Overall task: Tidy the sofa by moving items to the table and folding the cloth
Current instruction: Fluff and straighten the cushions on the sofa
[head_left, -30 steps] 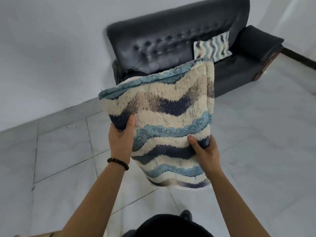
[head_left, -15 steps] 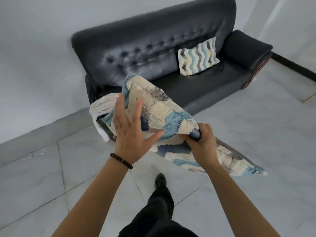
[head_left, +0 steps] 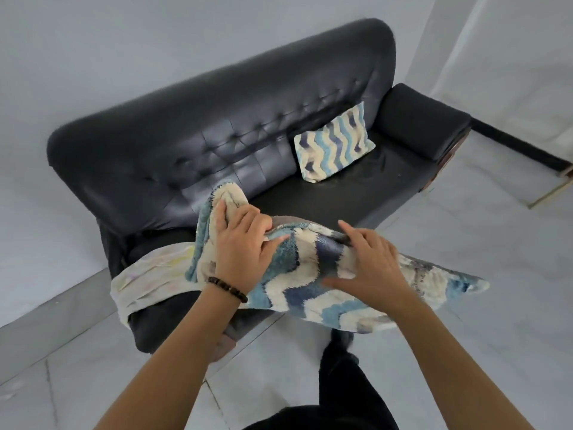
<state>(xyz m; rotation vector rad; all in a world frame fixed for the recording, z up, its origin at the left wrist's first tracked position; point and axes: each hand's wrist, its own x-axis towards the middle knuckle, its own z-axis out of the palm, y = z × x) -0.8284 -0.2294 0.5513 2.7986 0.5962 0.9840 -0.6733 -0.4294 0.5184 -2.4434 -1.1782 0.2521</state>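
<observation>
The person stands at the front edge of the sofa (head_left: 192,169), bent over its left end. Both hands hold a shaggy wave-patterned cloth (head_left: 313,283) above the seat edge. The left hand (head_left: 240,248) presses on the cloth's upper left portion, fingers curled around a raised fold. The right hand (head_left: 370,268) lies on the middle of the cloth, fingers spread, thumb stretched toward the left; whether it pinches the fabric underneath cannot be told.

Judgement on the step in hand: the cloth is being laid down and flattened. To do this well, the left hand should keep the bunched corner pinned while the right sweeps outward along the pile, so that the layers lie square and do not slide off the slick leather.

Orientation: the cloth's long axis runs from the raised corner at upper left to a pointed corner at lower right, which overhangs the floor. That end looks unsupported and may drag the rest down.

A pale sheet (head_left: 148,274) lies draped over the left seat. A matching pillow (head_left: 333,144) leans against the backrest, well apart.
</observation>
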